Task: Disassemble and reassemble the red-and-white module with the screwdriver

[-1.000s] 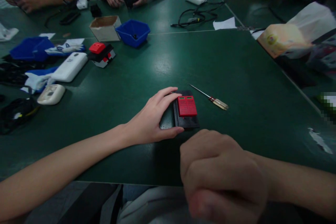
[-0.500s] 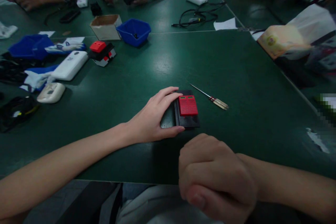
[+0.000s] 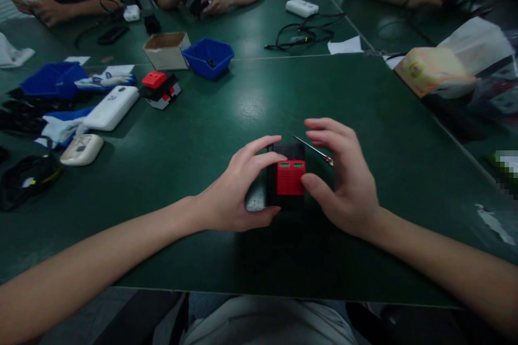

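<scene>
A small black box with a red ribbed top piece (image 3: 290, 179) stands on the green table in front of me. Two green slots show near the far edge of the red piece. My left hand (image 3: 238, 188) grips the black body from the left, fingers at its far end and thumb at its near end. On the other side, my right hand (image 3: 348, 180) is open, its thumb tip at the red piece's right edge; I cannot tell if it touches. Behind those fingers lies a screwdriver (image 3: 313, 149), its handle mostly hidden.
Further left sit a similar red, black and white block (image 3: 161, 89), a white power bank (image 3: 113, 108), a cream case (image 3: 82, 150) and gloves (image 3: 60, 128). A blue bin (image 3: 208, 59) and an open carton (image 3: 167, 51) stand beyond. Co-workers' hands (image 3: 210, 2) are busy across the table.
My right hand has gone from a closed fist near my body to the box's right side, its fingers spread. My left hand has kept its hold on the box.
</scene>
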`<action>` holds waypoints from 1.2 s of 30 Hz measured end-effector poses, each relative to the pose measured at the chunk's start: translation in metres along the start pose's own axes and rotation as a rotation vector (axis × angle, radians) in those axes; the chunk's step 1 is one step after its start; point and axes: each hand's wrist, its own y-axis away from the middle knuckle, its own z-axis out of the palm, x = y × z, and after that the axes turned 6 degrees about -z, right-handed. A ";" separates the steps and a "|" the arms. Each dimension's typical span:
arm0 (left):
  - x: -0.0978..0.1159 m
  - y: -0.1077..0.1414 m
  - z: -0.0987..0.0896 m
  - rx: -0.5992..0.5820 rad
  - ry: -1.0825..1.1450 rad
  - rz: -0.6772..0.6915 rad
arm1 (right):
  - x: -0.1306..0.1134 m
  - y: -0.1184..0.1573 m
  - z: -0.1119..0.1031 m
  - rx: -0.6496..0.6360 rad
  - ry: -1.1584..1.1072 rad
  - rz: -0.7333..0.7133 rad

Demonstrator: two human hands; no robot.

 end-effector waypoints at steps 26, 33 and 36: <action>0.000 0.004 0.001 -0.022 -0.022 -0.072 | -0.004 0.001 0.025 0.067 -0.925 0.892; -0.001 0.003 0.003 0.042 -0.057 -0.067 | 0.000 0.005 0.024 0.080 -0.892 0.838; -0.001 0.002 0.003 0.050 -0.062 -0.086 | -0.001 0.004 0.025 0.101 -0.891 0.867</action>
